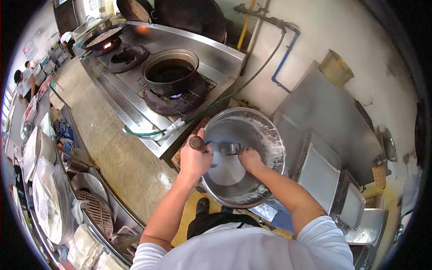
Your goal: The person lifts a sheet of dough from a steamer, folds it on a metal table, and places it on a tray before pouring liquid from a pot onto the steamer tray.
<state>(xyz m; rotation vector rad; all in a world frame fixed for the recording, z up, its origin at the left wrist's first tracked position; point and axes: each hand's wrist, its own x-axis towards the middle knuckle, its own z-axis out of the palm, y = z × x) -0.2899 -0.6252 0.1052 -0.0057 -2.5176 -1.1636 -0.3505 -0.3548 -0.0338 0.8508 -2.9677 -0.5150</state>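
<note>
While the left hand (194, 158) closes its fingers round a brown wooden handle (197, 143), the right hand (250, 158) rests inside the round steel bowl (270, 130); its grip cannot be told. The bowl, tilted below the stove (148, 90), holds smooth white batter (227, 170); powdery flour coats its walls, so mixing appears incomplete. A small metal cup (230, 147) lies between the hands.

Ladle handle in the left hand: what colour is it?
Dark brown, wood-like, on the ladle handle gripped by the left hand over the steel bowl; head view shows it best.
</note>
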